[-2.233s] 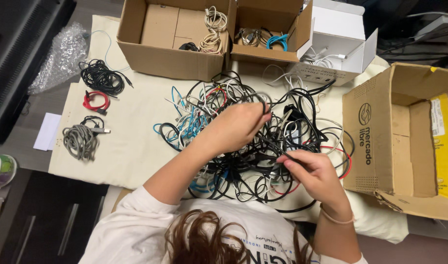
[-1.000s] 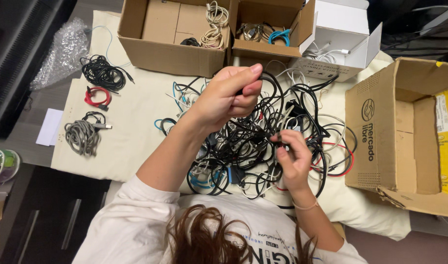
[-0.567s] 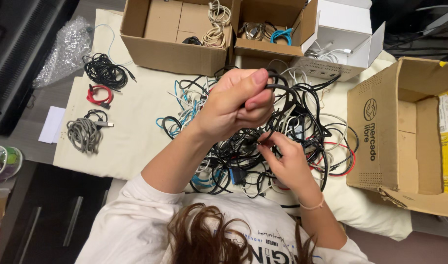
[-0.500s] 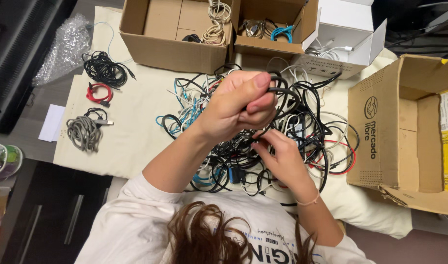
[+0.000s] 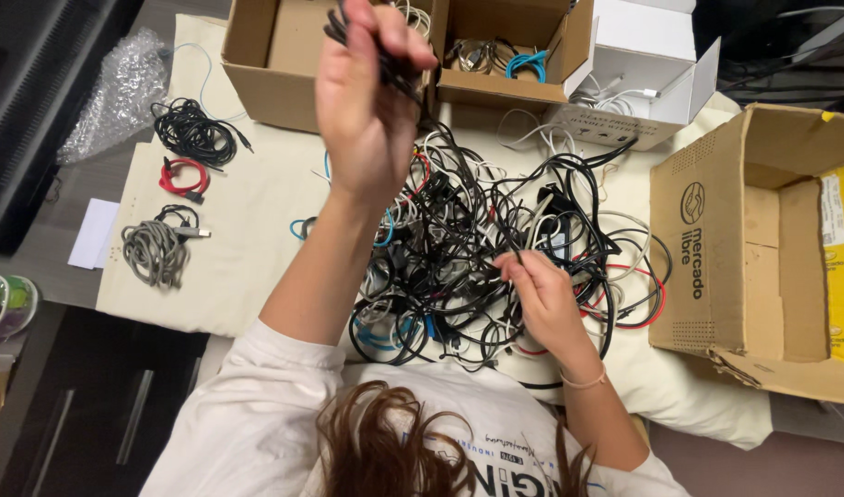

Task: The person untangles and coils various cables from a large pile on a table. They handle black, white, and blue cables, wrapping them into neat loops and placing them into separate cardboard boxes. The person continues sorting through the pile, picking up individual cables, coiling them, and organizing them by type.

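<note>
A big tangle of cables (image 5: 495, 248), mostly black with white, blue and red ones mixed in, lies on a cream cloth (image 5: 247, 221). My left hand (image 5: 366, 92) is raised high above the pile and grips a black cable (image 5: 399, 74) that runs down into the tangle. My right hand (image 5: 541, 294) rests on the near right part of the pile and pinches a thin black cable there between its fingertips.
Three coiled cables lie apart at the left: black (image 5: 193, 133), red (image 5: 184, 177), grey (image 5: 155, 250). Two open cardboard boxes (image 5: 265, 64) (image 5: 505, 87) and a white box (image 5: 652, 74) stand at the back. A large cardboard box (image 5: 762, 248) lies at the right. Bubble wrap (image 5: 118, 92) sits far left.
My left hand has risen well above the pile, pulling the black cable up with it. My right hand has stayed low on the tangle, holding a strand down.
</note>
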